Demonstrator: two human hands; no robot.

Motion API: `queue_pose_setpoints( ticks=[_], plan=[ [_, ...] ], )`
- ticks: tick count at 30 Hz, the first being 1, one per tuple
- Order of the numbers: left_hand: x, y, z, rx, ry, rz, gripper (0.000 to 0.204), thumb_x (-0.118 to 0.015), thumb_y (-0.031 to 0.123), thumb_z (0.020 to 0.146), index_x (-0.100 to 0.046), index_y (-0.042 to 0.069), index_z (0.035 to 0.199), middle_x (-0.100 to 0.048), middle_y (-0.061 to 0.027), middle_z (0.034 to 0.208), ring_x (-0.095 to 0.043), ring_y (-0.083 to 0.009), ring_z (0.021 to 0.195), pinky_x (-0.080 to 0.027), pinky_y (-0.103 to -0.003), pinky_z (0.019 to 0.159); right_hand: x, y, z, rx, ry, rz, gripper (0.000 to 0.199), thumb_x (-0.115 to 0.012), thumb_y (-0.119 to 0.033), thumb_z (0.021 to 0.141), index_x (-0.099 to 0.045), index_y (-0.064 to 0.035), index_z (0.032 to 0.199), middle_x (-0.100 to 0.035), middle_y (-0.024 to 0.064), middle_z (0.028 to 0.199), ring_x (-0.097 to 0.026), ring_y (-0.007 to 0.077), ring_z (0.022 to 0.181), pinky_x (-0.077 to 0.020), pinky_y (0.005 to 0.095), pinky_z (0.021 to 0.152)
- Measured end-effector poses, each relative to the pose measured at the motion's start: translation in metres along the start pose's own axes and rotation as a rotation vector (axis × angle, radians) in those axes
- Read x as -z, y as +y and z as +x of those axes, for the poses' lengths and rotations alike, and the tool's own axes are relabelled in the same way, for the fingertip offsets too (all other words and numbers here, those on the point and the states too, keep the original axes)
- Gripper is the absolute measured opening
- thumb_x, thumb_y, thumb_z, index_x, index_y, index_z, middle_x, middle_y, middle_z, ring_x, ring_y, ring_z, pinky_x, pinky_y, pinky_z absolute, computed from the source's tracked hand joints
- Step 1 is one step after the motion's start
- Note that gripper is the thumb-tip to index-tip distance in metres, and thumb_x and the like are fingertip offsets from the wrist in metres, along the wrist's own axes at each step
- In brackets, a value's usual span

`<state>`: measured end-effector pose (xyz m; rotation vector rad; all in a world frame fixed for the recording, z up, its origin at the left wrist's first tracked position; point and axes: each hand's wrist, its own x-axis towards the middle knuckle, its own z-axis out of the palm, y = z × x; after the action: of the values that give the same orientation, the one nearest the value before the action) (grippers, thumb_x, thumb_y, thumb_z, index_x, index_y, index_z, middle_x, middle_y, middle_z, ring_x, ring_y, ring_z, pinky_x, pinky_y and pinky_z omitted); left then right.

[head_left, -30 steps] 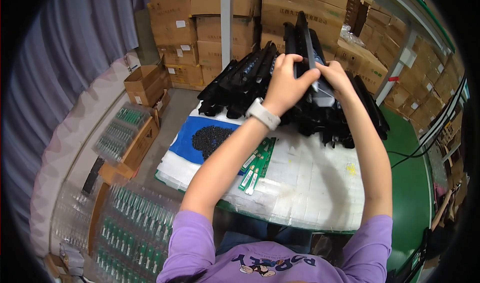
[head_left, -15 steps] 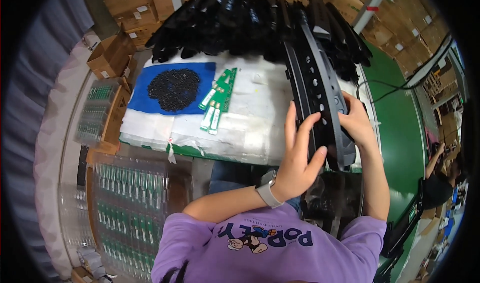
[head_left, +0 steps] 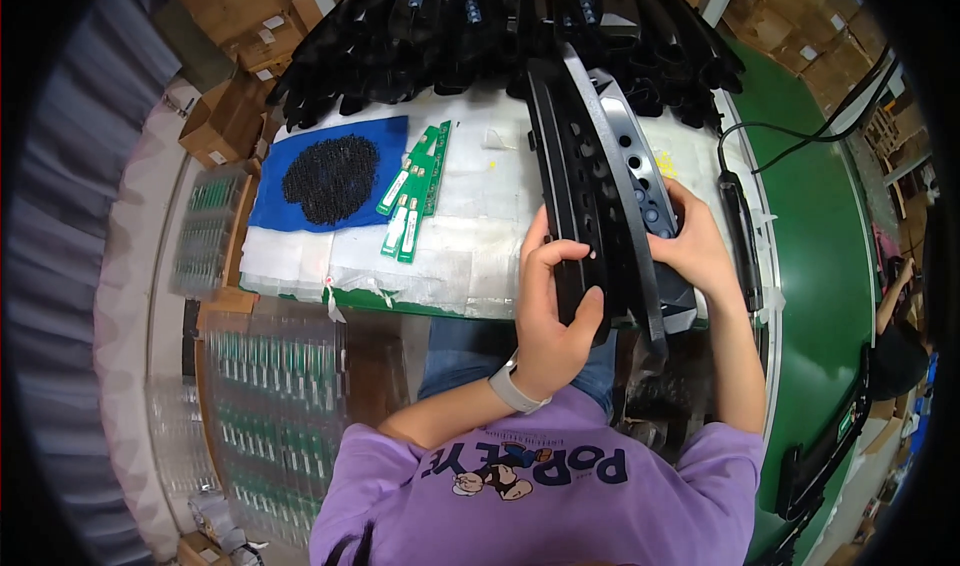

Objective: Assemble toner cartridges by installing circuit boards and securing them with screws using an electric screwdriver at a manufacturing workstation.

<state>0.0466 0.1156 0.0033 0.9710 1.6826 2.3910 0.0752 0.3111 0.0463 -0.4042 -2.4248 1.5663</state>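
Upright over the bench I hold a long black plastic housing [head_left: 560, 176] with a row of round holes along its inside. My left hand [head_left: 555, 316] wraps round its lower left side, thumb and forefinger on the near face. On the right, a long grey panel [head_left: 622, 131] with round holes and buttons stands beside the housing, splayed from it at the top. My right hand [head_left: 700, 241] grips the panel's edge. Whether panel and housing still touch low down is hidden. To the left, green circuit boards [head_left: 402, 221] lie on the white bench cover [head_left: 470, 226].
Many small black screws [head_left: 333, 178] are heaped on a blue cloth [head_left: 268, 211]. Black housings [head_left: 400, 51] pile up along the back. A black cylindrical tool [head_left: 738, 236] with a cable lies at the right edge. Clear trays [head_left: 275, 416] of boards stand at lower left.
The housing has moved left and tilted. The grey panel, earlier mostly hidden behind it, now shows its face and has swung apart to the right. Both hands keep their grip.
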Motion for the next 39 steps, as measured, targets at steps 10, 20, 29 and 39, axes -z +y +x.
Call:
queue_pose_setpoints(
  ticks=[10,20,29,39],
  plan=[
    [0.065,0.025,0.002,0.25,0.132,-0.212,0.037,-0.055,-0.017,0.072,-0.048,0.004,0.101,-0.026,-0.0229,0.146,-0.036,-0.0254,0.132,-0.025,-0.035,0.109,0.031,0.005,0.078,0.036,-0.375,-0.332,0.076,-0.075,-0.024,0.055,-0.052,0.0061,0.122,-0.062,0.0132,0.099,-0.058,0.0198,0.092,-0.0438,0.0298,0.09],
    [0.127,0.072,-0.008,-0.1,-0.195,0.821,0.01,-0.059,-0.007,0.067,-0.056,0.001,0.073,-0.038,-0.0329,0.14,-0.053,-0.0364,0.121,-0.041,-0.033,0.096,0.035,-0.003,0.121,0.537,-0.299,-0.87,0.085,-0.081,-0.007,0.053,-0.051,-0.0117,0.132,-0.063,0.0141,0.116,-0.061,0.0291,0.104,-0.0513,0.0372,0.09],
    [0.113,0.039,0.027,-0.538,-1.113,1.126,0.032,-0.058,0.015,0.08,-0.059,0.009,0.111,-0.056,-0.0085,0.127,-0.053,-0.0214,0.115,-0.045,-0.036,0.092,0.024,-0.008,0.083,0.55,-0.198,-0.695,0.065,-0.079,-0.006,0.059,-0.06,-0.0143,0.121,-0.049,0.0121,0.133,-0.05,0.0316,0.121,-0.0459,0.0381,0.098],
    [0.089,0.003,0.087,-0.408,-0.8,0.868,0.029,-0.071,0.01,0.074,-0.063,0.004,0.101,-0.063,-0.0119,0.109,-0.059,-0.0286,0.107,-0.047,-0.042,0.089,-0.004,0.005,0.066,0.731,-0.044,-0.851,0.029,-0.071,-0.006,0.071,-0.066,-0.0036,0.099,-0.051,0.0147,0.129,-0.048,0.0338,0.123,-0.0422,0.0407,0.1]
  ],
)
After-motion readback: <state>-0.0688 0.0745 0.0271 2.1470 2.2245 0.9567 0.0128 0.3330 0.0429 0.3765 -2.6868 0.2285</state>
